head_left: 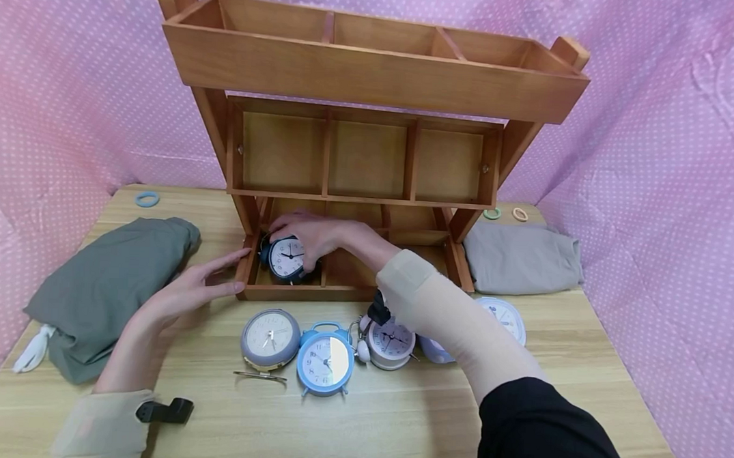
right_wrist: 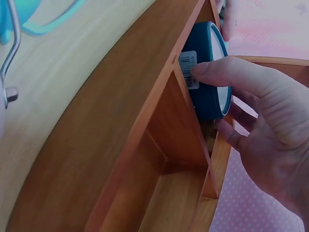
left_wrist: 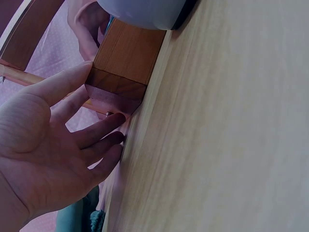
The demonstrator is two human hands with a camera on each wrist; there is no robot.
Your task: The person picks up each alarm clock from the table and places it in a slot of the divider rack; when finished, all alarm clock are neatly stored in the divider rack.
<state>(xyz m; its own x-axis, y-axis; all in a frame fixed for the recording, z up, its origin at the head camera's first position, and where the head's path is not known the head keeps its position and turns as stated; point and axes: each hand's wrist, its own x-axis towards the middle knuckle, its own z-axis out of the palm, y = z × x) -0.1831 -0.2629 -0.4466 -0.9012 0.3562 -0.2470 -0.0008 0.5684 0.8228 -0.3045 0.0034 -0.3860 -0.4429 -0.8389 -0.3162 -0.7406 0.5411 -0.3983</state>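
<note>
In front of me on the table (head_left: 519, 413) stand a grey clock (head_left: 270, 339), a light blue twin-bell clock (head_left: 325, 364) and a pale pink one (head_left: 389, 344). A folded green cloth (head_left: 109, 283) lies at my left, a grey cloth (head_left: 519, 258) at my right, with small rings (head_left: 147, 199) near the back edge.

Matt wooden rack (head_left: 373, 79), glossy plastic clock (head_left: 287, 258), smooth wood-grain table (head_left: 395, 421)
</note>
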